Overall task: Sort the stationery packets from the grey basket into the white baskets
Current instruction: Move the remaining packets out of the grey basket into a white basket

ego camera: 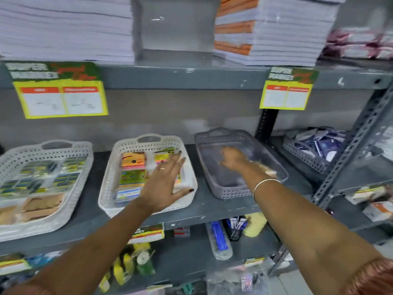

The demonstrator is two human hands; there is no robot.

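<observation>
The grey basket (231, 192) stands on the middle shelf, right of two white baskets. Its floor looks bare apart from a blurred pale thing under my wrist. My right hand (232, 158) reaches into it, fingers curled and blurred; whether it holds anything I cannot tell. The middle white basket (110, 177) holds colourful sticky-note packets (133, 161). My left hand (164, 182) hovers flat over its right side with fingers spread, holding nothing. The left white basket (70, 201) holds green and blue packets (40, 175) and brown ones at the front.
Stacks of paper reams (63, 28) fill the shelf above, with yellow price tags (61, 99) on its edge. Another grey basket (306, 156) of dark blue packets sits at the right behind the slotted upright (357, 141). The lower shelf holds tape rolls, pens and a blue tray.
</observation>
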